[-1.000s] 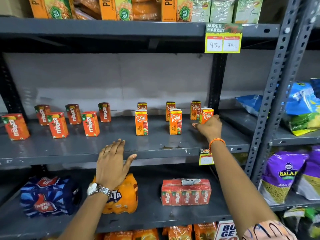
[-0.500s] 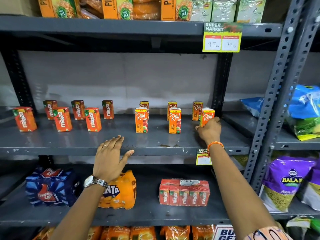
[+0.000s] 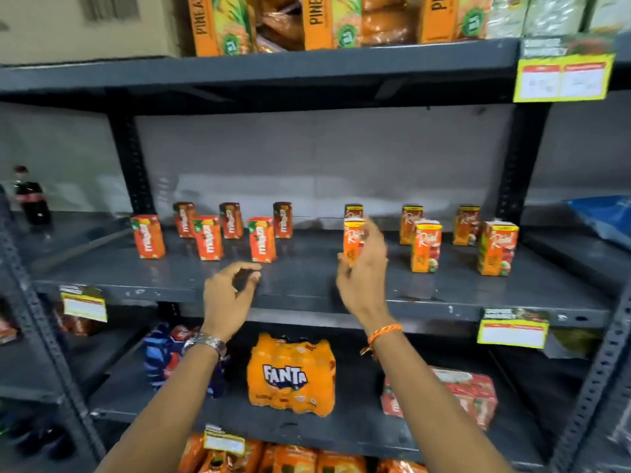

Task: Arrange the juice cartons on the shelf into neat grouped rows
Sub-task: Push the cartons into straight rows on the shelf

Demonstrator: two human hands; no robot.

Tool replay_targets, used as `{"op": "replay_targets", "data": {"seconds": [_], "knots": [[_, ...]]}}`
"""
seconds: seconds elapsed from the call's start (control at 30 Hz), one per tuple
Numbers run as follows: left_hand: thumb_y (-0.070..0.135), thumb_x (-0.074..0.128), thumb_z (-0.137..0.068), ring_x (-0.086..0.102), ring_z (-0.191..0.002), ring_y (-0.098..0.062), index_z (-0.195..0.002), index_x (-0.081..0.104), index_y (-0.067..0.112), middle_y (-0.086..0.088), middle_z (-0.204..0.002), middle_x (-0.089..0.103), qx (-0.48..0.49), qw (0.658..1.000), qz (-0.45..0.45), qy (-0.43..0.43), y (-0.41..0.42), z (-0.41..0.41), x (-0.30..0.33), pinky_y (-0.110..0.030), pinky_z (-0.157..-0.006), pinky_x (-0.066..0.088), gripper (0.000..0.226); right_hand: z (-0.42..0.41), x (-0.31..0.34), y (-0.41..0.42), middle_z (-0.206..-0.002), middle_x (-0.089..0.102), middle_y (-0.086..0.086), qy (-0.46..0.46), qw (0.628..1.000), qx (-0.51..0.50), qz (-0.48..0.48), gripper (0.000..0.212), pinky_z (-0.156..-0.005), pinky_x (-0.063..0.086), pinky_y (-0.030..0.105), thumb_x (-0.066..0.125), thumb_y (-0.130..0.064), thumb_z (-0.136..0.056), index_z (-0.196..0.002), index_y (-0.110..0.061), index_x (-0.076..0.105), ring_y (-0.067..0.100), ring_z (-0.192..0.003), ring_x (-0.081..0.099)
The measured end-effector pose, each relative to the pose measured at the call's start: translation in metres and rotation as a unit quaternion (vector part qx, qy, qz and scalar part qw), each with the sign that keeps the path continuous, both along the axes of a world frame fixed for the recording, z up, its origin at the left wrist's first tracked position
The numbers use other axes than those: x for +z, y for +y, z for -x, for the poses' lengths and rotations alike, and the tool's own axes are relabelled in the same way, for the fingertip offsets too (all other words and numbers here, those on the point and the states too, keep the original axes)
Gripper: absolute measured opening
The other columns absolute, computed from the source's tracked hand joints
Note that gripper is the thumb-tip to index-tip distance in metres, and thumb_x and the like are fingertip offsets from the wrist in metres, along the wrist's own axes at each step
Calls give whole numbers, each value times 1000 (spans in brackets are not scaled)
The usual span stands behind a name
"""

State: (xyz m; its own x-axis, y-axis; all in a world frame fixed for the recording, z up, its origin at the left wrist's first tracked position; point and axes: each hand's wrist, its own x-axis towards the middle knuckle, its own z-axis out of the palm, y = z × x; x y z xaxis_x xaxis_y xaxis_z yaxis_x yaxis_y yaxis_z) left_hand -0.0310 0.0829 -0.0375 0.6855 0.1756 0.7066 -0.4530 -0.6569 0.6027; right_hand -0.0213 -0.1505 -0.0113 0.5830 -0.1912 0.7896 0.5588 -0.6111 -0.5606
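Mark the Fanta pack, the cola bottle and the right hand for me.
Fanta pack (image 3: 290,373), head view, on the front logo.
cola bottle (image 3: 31,203), head view, on its dark body.
right hand (image 3: 363,268), head view, on the back of the hand.

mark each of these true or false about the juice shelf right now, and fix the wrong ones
1. The right hand is at the leftmost front Real carton. True.
2. The left hand holds a Maaza carton. False: it is empty, fingers curled, hovering over the front edge of the shelf.
3. The Maaza cartons stand to the left of the Real ones. True.
4. The Fanta pack sits on the same shelf as the juice cartons. False: it lies on the shelf below.
5. All the cartons stand in one single row. False: each group has a front row and a back row.
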Motion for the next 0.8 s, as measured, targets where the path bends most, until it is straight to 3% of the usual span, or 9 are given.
{"op": "replay_targets", "data": {"seconds": [0.1, 0.23, 0.33, 0.43, 0.53, 0.6, 0.7, 0.8], "knots": [[7, 66, -85, 67, -77, -13, -93, 74, 16, 0, -85, 73, 62, 994, 85, 23, 53, -14, 12, -29, -80, 53, 14, -17, 7, 53, -128, 57, 10, 136, 984, 86, 81, 56, -103, 48, 41, 69, -11, -86, -136, -9, 45, 27, -120, 55], [-2, 62, -83, 64, -85, -18, -97, 69, 10, -7, -94, 71, 77, 987, 72, 122, 115, -59, 29, -27, -83, 49, 19, -45, 24, 102, -134, 56, 20, 301, 935, 94, 160, 65, -101, 44, 39, 77, -27, -81, -132, -2, 45, 37, -126, 52], [-6, 57, -83, 62, -93, -26, -111, 60, 2, -14, -106, 65, 49, 978, 36, 201, 145, -96, 35, -34, -88, 51, 29, -66, 29, 123, -133, 59, 22, 312, 934, 76, 156, 54, -101, 45, 38, 75, -21, -82, -127, -1, 54, 40, -123, 55], [-5, 57, -84, 61, -92, -27, -127, 52, 3, -13, -110, 62, 31, 977, -7, 213, 159, -116, 40, -41, -91, 52, 44, -85, 26, 135, -125, 67, 17, 325, 934, 65, 134, 44, -98, 49, 36, 76, -19, -79, -120, -6, 64, 35, -118, 62], [1, 62, -86, 62, -107, -31, -141, 42, 6, -7, -121, 62, -3, 972, -66, 226, 164, -127, 41, -39, -97, 49, 59, -99, 18, 139, -117, 72, 11, 327, 939, 44, 98, 43, -96, 51, 34, 80, -23, -75, -114, -9, 69, 30, -111, 66], [2, 63, -88, 61, -109, -26, -142, 40, 7, -1, -121, 58, -47, 967, -70, 242, 164, -131, 40, -35, -98, 47, 60, -97, 18, 142, -117, 73, 11, 321, 943, 40, 76, 42, -97, 50, 32, 81, -21, -76, -115, -8, 70, 27, -110, 67], [1, 66, -86, 62, -104, -23, -134, 46, 5, -6, -119, 64, -75, 962, -59, 257, 165, -137, 34, -32, -92, 47, 52, -96, 18, 142, -122, 69, 14, 324, 943, 33, 71, 40, -99, 46, 33, 75, -13, -82, -120, -4, 65, 29, -114, 64], [1, 68, -84, 65, -106, -27, -131, 51, 7, -12, -117, 69, -70, 965, -42, 249, 172, -147, 28, -39, -98, 50, 50, -97, 15, 141, -123, 68, 17, 319, 944, 10, 87, 35, -99, 46, 35, 70, -11, -86, -119, -2, 65, 32, -115, 63]]}}
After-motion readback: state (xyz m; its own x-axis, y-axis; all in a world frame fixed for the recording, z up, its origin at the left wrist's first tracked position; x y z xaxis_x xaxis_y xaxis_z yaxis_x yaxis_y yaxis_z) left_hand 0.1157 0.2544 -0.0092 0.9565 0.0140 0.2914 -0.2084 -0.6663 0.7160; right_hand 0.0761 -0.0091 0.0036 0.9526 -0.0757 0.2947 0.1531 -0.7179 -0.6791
